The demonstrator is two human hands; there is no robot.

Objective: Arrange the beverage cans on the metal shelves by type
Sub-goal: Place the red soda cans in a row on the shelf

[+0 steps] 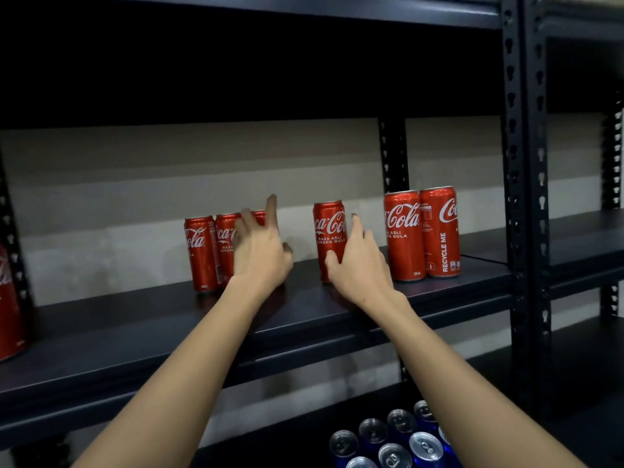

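Red cola cans stand upright on a dark metal shelf [135, 327]. A group of three red cans [201, 255] is left of centre. My left hand [261, 255] hovers in front of that group with its fingers spread, covering the third can. A single red can [329, 228] stands in the middle. My right hand [359, 268] holds it low down, thumb on its front and fingers along its right side. Two more red cans [422, 234] stand side by side to the right, touching each other.
Another red can [8, 309] is cut off at the far left edge. Several blue cans with silver tops [395, 440] sit on the lower shelf at the bottom right. A perforated black upright [521, 197] bounds the shelf on the right, with another shelving unit beyond it.
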